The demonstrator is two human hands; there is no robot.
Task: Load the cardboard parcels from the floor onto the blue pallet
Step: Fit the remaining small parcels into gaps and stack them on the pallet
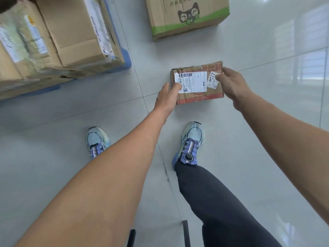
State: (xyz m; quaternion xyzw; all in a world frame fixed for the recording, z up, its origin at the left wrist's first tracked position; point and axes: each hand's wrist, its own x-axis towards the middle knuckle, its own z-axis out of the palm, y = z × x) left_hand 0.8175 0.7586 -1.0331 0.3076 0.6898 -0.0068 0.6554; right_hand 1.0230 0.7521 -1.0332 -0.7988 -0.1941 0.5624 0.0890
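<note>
A small flat cardboard parcel (197, 82) with red-printed edges and white shipping labels is in front of my feet, low over the tiled floor. My left hand (168, 98) grips its left end, thumb on the label. My right hand (231, 84) grips its right end, fingers curled over the top edge. The blue pallet (127, 57) is at the upper left, only its rim and corner showing under several stacked cardboard parcels (74, 31).
A larger cardboard box (187, 16) with a green band and a cat-face print stands on the floor ahead. My two feet in light blue shoes (191, 141) stand on the glossy grey tiles just behind the small parcel. Open tiles lie to the right.
</note>
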